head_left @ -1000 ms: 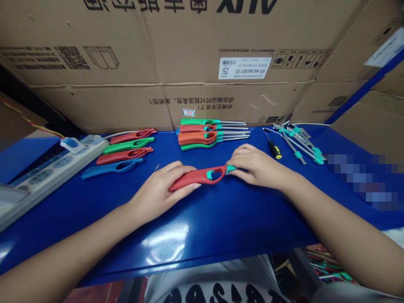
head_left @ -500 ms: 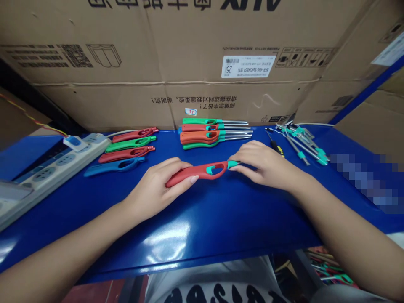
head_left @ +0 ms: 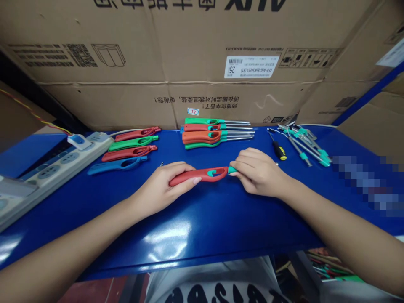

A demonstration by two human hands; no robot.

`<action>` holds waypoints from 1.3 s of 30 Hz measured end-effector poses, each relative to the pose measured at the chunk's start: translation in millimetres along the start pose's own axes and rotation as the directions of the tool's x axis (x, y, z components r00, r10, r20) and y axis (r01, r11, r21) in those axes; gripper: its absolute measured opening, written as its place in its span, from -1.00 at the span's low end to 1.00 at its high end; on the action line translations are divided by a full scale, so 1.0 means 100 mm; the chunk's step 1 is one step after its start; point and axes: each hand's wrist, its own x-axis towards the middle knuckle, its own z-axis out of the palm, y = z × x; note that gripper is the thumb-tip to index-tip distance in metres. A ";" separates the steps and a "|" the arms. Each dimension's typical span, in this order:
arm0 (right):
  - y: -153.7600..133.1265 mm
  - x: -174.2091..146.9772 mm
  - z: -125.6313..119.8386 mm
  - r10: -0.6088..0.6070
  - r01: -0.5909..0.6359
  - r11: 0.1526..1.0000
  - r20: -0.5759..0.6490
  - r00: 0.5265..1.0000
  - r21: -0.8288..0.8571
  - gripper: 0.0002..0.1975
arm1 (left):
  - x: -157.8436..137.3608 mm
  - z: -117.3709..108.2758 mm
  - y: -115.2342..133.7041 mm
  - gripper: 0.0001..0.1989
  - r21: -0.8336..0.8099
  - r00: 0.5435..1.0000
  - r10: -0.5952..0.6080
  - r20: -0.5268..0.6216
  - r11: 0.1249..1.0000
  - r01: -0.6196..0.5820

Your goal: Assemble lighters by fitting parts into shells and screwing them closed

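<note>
My left hand [head_left: 167,185] is closed around the rear of a red lighter body [head_left: 203,174], a long-nosed gas lighter with a teal trigger. At its front end, my right hand [head_left: 257,172] pinches the teal collar [head_left: 232,169] of the nozzle; the metal tube is hidden in that hand. The lighter is held nearly level above the blue table. Beyond it lies a stack of lighters [head_left: 203,136] in green, red and orange, their metal nozzles pointing right. To the left, several lighter bodies without nozzles, including a blue one [head_left: 116,165], lie in a column.
A pile of metal nozzles with teal collars [head_left: 306,143] lies at the right back. A black-and-yellow screwdriver [head_left: 279,150] is beside it. The white power strip [head_left: 57,168] runs along the left. A large cardboard box [head_left: 189,50] stands behind the blue table [head_left: 202,227].
My right hand's fingers have curled further over the teal collar, hiding the metal tube. The red lighter has shifted slightly right and down in view. The screwdriver handle is now more exposed.
</note>
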 end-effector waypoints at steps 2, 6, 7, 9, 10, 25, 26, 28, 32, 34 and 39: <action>-0.01 0.00 0.02 -0.004 0.004 1.000 0.002 1.000 -0.004 -0.77 | 0.01 -0.01 -0.01 -0.70 -0.003 1.000 -0.007 0.012 1.000 0.007; -0.05 0.01 0.06 -0.021 0.021 1.000 -0.024 0.999 -0.011 -0.79 | 0.02 -0.02 -0.02 -0.68 -0.017 0.999 -0.024 0.036 1.000 0.025; -0.05 0.00 0.07 -0.020 0.019 1.000 -0.040 0.999 -0.009 -0.80 | 0.02 -0.02 -0.02 -0.67 -0.019 0.999 -0.030 0.038 0.999 0.031; -0.06 0.00 0.10 -0.011 0.011 1.000 -0.065 0.998 0.001 -0.82 | 0.02 -0.03 -0.02 -0.66 -0.020 0.999 -0.037 0.038 0.999 0.038; -0.06 -0.01 0.11 -0.005 0.006 1.000 -0.070 0.998 0.009 -0.82 | 0.02 -0.03 -0.02 -0.66 -0.020 0.998 -0.039 0.040 0.999 0.039; 0.20 -0.01 -0.12 0.126 -0.330 0.901 0.557 0.821 0.281 -0.83 | -0.06 0.20 -0.01 -0.65 0.349 0.983 -0.020 0.181 0.936 -0.045; 0.25 -0.03 -0.14 0.140 -0.359 0.884 0.565 0.813 0.298 -0.81 | -0.07 0.20 -0.02 -0.64 0.364 0.984 -0.017 0.176 0.930 -0.049; 0.35 -0.08 -0.17 0.225 -0.428 0.858 0.542 0.810 0.284 -0.71 | -0.08 0.19 -0.05 -0.63 0.357 0.988 -0.004 0.154 0.933 -0.052; 0.54 -0.18 -0.22 0.675 -0.662 0.733 0.291 0.679 -0.155 -0.56 | -0.10 0.19 -0.05 -0.65 0.302 0.994 0.008 0.106 0.952 -0.040; 0.63 -0.24 -0.23 0.856 -0.757 0.514 0.192 0.480 -0.402 -0.52 | -0.10 0.19 -0.02 -0.66 0.287 0.996 -0.002 0.091 0.958 -0.024; 0.74 -0.24 -0.34 0.953 -0.795 0.263 0.276 0.126 -0.547 -0.52 | -0.10 0.22 0.03 -0.66 0.254 0.997 -0.012 0.080 0.967 -0.009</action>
